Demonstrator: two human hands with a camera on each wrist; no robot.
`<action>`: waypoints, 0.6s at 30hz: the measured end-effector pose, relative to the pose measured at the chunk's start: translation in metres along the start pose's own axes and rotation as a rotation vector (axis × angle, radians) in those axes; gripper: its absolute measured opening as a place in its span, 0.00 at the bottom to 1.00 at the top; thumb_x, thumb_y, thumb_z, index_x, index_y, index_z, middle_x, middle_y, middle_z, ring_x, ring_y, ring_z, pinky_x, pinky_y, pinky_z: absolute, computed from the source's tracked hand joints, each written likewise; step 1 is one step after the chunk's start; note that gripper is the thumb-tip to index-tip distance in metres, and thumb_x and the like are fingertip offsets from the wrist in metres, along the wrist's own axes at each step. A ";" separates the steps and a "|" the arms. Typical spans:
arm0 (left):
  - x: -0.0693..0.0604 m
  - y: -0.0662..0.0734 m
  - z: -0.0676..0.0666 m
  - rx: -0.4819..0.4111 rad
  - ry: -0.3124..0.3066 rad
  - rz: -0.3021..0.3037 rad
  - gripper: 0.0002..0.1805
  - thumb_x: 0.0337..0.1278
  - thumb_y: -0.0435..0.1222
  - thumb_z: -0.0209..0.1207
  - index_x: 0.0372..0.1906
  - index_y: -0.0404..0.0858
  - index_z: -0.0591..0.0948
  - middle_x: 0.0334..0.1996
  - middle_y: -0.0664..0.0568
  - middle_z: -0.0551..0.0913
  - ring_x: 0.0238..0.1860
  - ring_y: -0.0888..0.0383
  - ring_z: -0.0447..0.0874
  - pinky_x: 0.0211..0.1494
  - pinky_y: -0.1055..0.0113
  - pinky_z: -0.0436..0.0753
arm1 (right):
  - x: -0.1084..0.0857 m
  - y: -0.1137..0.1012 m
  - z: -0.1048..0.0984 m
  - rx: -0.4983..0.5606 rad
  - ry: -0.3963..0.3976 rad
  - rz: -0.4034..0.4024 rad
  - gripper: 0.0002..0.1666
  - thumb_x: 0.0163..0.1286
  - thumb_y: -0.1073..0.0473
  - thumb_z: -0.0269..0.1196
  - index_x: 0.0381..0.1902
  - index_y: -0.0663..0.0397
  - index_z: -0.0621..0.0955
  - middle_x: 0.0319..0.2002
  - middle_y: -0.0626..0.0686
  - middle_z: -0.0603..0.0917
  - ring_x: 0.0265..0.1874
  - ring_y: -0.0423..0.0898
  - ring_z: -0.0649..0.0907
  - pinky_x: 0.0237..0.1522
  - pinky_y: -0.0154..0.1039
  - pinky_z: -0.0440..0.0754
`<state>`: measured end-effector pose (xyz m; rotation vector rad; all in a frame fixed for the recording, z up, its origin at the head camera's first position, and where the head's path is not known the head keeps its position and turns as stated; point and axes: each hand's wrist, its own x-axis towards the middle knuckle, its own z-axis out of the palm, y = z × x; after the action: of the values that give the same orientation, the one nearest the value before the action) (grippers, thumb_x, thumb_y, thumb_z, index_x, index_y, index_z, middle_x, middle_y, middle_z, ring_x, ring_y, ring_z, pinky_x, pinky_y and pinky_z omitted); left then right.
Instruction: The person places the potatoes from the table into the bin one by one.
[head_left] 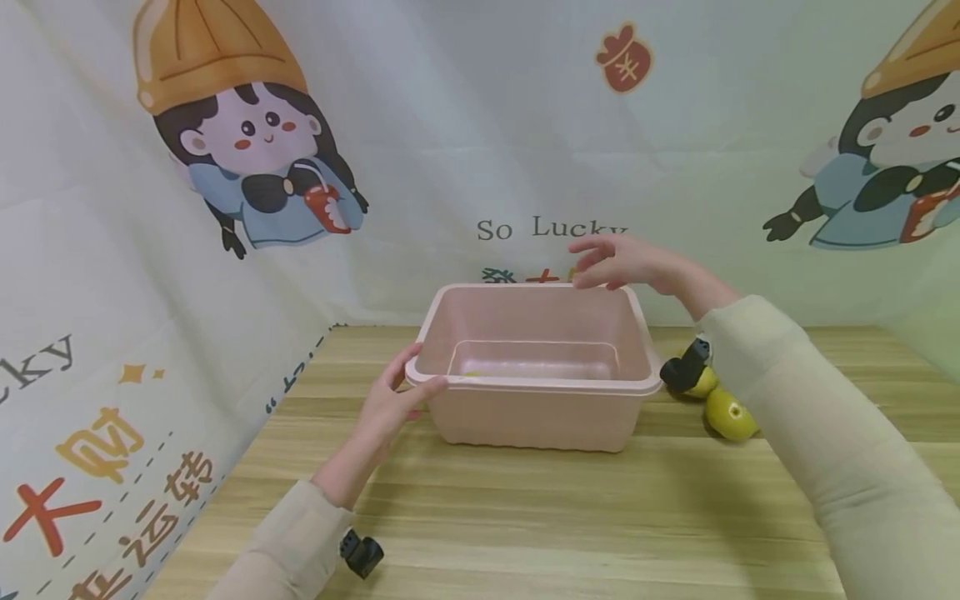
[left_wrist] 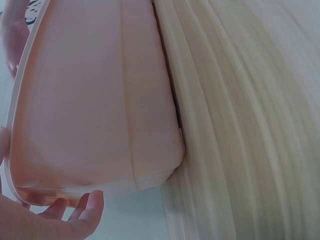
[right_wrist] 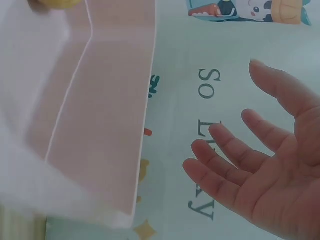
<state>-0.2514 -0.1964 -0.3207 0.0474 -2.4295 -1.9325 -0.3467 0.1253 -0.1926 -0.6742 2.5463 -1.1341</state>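
A pink plastic bin (head_left: pixel 536 417) stands on the wooden table. My left hand (head_left: pixel 393 400) holds its front left corner, thumb over the rim and fingers below the lip; the left wrist view shows those fingers (left_wrist: pixel 92 212) curled at the bin's end. Above the back right rim hovers my right hand (head_left: pixel 618 262), fingers spread and nothing in them. In the right wrist view that hand (right_wrist: pixel 265 175) is apart from the bin. Inside the bin lies a yellow round fruit (right_wrist: pixel 60 3), mostly cut off by the frame; the head view shows only a sliver of yellow.
Right of the bin, a yellow fruit (head_left: pixel 729 417) sits on the table (head_left: pixel 525 517) beside another yellow fruit (head_left: pixel 705 383), partly hidden by the right wrist camera (head_left: pixel 684 367). A printed cloth (head_left: pixel 450 125) hangs behind and along the left side.
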 end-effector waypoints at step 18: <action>0.000 0.003 0.000 0.013 -0.009 -0.013 0.40 0.52 0.41 0.62 0.69 0.49 0.57 0.68 0.47 0.59 0.54 0.50 0.68 0.48 0.59 0.74 | -0.054 0.036 -0.018 -0.072 0.051 0.016 0.39 0.63 0.55 0.60 0.68 0.57 0.57 0.63 0.66 0.64 0.59 0.62 0.68 0.56 0.56 0.69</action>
<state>-0.2513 -0.1957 -0.3181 0.0552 -2.4535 -1.9262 -0.3184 0.1854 -0.2048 -0.6491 2.6422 -1.0724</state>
